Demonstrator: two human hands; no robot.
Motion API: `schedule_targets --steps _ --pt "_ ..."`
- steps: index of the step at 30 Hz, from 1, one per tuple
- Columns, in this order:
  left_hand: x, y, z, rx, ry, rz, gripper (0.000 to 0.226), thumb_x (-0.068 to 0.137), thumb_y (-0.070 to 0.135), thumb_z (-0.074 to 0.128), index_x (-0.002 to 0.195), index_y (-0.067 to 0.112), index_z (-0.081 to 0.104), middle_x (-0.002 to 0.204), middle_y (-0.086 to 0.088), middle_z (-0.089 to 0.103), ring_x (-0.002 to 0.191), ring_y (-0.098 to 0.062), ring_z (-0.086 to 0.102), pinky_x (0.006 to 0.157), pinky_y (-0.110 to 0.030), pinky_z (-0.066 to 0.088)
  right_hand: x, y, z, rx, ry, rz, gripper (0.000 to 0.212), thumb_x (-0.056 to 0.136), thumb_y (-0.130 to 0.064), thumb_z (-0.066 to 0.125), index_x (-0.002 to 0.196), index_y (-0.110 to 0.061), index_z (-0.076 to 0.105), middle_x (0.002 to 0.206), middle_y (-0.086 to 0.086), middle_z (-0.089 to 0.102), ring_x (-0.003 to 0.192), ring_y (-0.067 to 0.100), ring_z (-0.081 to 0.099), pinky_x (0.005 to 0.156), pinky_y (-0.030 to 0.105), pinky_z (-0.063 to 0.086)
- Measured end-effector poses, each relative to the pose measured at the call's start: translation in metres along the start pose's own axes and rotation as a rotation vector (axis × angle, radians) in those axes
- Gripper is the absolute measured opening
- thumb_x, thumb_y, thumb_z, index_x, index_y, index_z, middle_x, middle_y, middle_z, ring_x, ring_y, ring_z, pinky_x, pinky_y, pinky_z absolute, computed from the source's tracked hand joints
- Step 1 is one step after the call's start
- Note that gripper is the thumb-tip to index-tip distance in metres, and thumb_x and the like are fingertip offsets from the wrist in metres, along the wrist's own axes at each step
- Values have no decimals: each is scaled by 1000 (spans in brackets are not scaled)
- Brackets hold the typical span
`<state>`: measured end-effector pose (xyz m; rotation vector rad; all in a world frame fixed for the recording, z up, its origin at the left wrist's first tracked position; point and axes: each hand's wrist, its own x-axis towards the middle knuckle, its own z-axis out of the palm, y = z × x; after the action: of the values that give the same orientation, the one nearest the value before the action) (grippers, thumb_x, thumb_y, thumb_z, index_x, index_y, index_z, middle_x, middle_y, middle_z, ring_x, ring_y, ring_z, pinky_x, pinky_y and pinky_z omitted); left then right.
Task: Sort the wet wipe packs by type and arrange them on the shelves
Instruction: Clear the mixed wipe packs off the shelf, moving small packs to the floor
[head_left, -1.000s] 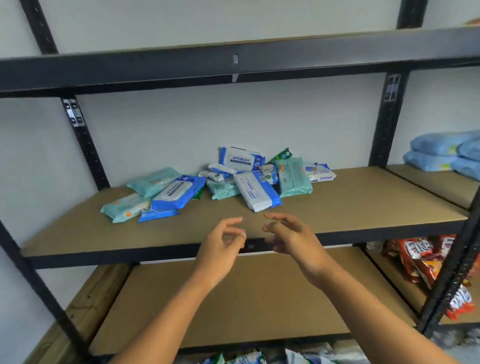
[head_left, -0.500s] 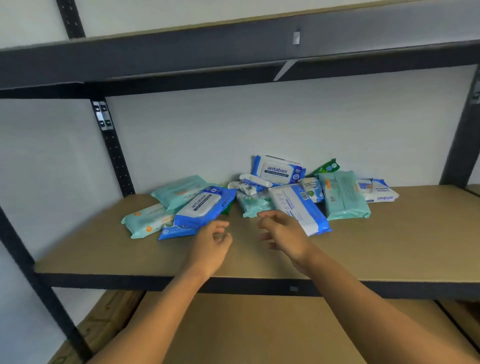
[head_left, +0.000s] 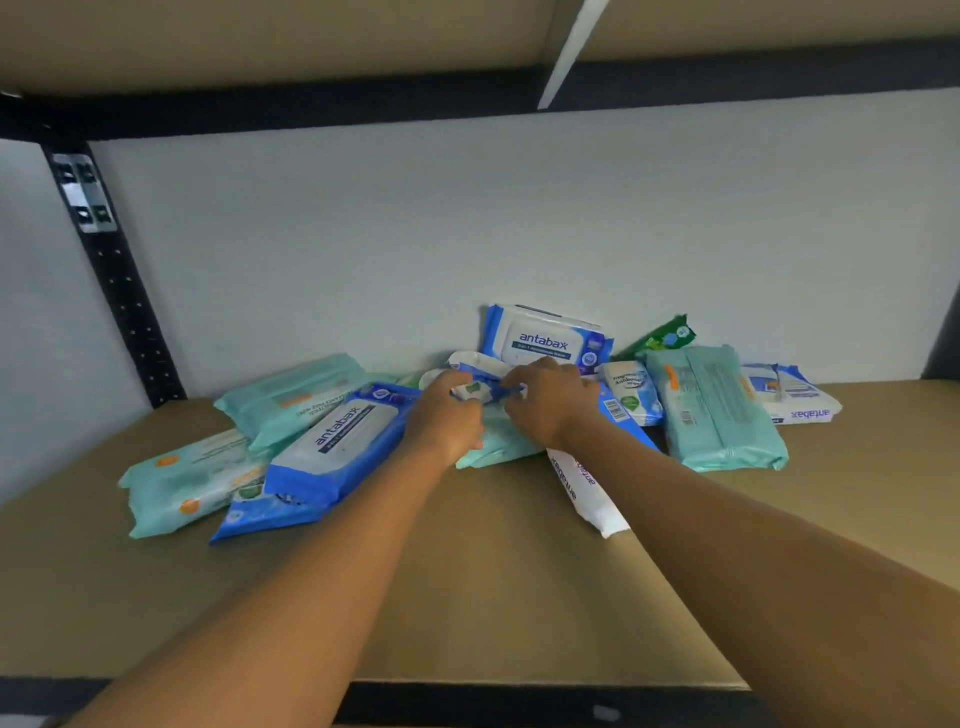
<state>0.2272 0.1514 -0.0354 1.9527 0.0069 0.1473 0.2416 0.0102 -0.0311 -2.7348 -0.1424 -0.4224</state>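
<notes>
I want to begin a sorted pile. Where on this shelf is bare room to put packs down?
The shelf board is bare along its front edge, below the pile and around both forearms, and at the right, in front of the teal pack. The back centre is crowded: both hands, left hand and right hand, work among overlapping packs there.

Both hands meet over the pile of wet wipe packs on the shelf (head_left: 493, 597): the left hand (head_left: 447, 415) and right hand (head_left: 545, 402) pinch a small blue-and-white pack (head_left: 480, 391) between them, below an upright antabax pack (head_left: 545, 340).
</notes>
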Motion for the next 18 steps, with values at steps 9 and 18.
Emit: schedule_targets --steps 9,18 --pt "33 -5 16 29 -89 -103 47 94 6 42 137 24 54 86 -2 59 67 -15 57 44 -23 34 34 5 22 -291 -180 56 41 98 -37 35 133 -27 54 138 5 44 131 35 34 108 63 16" --pt "-12 -13 12 56 33 70 5 83 21 61 85 24 64 80 -5 62 72 -16 54 60 -32 43 -16 11 13 -193 -165 57 41 97 -41 37 125 -22 59 132 4 44 127 33 36 104 56 27"
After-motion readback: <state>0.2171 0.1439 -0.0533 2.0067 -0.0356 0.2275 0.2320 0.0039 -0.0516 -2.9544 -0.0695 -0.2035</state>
